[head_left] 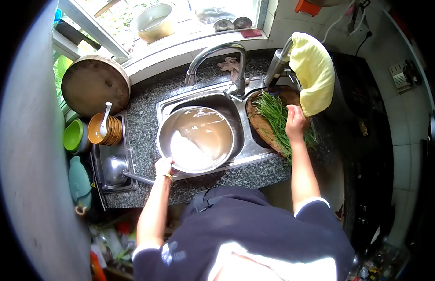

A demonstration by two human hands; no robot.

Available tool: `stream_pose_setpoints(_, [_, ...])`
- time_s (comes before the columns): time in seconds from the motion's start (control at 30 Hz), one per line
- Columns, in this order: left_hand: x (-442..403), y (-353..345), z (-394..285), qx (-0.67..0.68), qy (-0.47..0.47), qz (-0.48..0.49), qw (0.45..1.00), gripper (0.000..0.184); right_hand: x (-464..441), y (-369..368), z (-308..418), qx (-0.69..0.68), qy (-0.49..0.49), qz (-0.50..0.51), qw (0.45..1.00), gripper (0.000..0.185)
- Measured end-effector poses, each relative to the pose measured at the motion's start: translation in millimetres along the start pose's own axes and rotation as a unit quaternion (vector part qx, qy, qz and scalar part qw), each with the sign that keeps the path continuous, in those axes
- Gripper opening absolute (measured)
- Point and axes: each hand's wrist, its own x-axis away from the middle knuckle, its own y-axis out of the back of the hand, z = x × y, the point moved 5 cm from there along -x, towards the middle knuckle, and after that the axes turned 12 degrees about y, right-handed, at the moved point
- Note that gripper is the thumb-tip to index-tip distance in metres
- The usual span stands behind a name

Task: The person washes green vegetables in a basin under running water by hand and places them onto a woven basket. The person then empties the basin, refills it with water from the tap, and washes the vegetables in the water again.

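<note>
My left hand (164, 166) grips the near-left rim of a large round metal basin (162, 140) that stands over the left sink bowl. Inside the basin is a brownish surface with bright glare, which looks like cloudy water. On the right, my right hand (297, 122) has its fingers closed at the lower edge of a yellow cloth (314, 70). The cloth drapes over a metal cylinder-shaped fixture (277, 65) behind the sink. Just left of and below that hand, long green stalks (273, 112) lie on a round wooden board (260, 125) over the right sink bowl.
A curved faucet (222, 46) arches behind the basin. To the left are stacked brown bowls (113, 131) with a white spoon (105, 119), a metal ladle (115, 169) in a tray and a round board (95, 86) leaning by the window. A pot (155, 23) stands on the sill.
</note>
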Motion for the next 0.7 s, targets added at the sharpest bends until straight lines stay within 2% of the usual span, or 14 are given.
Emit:
stream_pose_setpoints(0.03, [-3.4,3.7,8.7,0.001,0.0,-0.003,1.0,0.01,5.6,-3.0,3.3,-0.023,-0.031,0.017,0.999,0.016])
stream_pose_setpoints(0.07, [-7.5,2.2,22.4,0.049,0.038,0.036,0.997,0.016,16.4,-13.8,3.9,-0.045,-0.065,0.059,0.995,0.015])
stream_pose_setpoints(0.13, [-11.2,-3.9,45.7,0.136,0.101,0.108,0.98,0.027,44.5,-43.3,16.5,-0.118,-0.207,0.215,0.947,0.025])
stream_pose_setpoints(0.17, [-12.8,-5.7,53.1,0.161,0.107,0.119,0.974,0.025,61.5,-60.9,24.7,-0.188,-0.249,0.3,0.901,0.042])
stream_pose_setpoints(0.23, [-7.5,-13.7,55.4,0.177,0.056,0.157,0.97,0.021,86.7,-82.8,51.4,-0.146,-0.213,0.403,0.878,0.073])
stream_pose_setpoints(0.27, [2.2,-17.2,53.5,0.184,0.029,0.153,0.971,0.018,93.4,-84.6,68.3,-0.179,-0.268,0.469,0.822,0.081])
stream_pose_setpoints(0.3, [1.4,-18.8,55.1,0.195,0.004,0.138,0.971,0.014,106.9,-99.5,72.1,-0.215,-0.277,0.484,0.802,0.079])
stream_pose_setpoints(0.37, [-14.0,-11.5,64.3,0.186,-0.046,0.1,0.976,0.011,130.5,-127.2,72.5,-0.309,-0.275,0.356,0.838,0.075])
stream_pose_setpoints(0.4, [-25.4,-5.5,68.1,0.186,-0.099,0.078,0.974,0.012,133.9,-134.9,72.6,-0.306,-0.281,0.377,0.828,0.08])
stream_pose_setpoints(0.43, [-11.4,-3.6,56.8,0.166,-0.095,0.065,0.979,0.015,135.6,-136.1,80.7,-0.362,-0.345,0.365,0.786,0.077])
stream_pose_setpoints(0.5, [17.3,1.7,35.6,0.143,-0.071,0.037,0.987,0.015,144.4,-150.9,85.6,-0.418,-0.375,0.326,0.761,0.072])
stream_pose_setpoints(0.6, [16.2,17.5,28.1,0.067,-0.104,0.013,0.992,0.015,158.4,-156.7,90.1,-0.406,-0.399,0.332,0.753,0.067])
stream_pose_setpoints(0.63, [19.2,19.5,23.3,0.022,-0.129,0.002,0.991,0.016,159.7,-153.9,92.1,-0.39,-0.389,0.321,0.771,0.062])
stream_pose_setpoints(0.7, [48.2,14.4,25.3,0.037,-0.059,-0.002,0.998,0.015,163.0,-142.6,91.7,-0.357,-0.403,0.327,0.776,0.059])
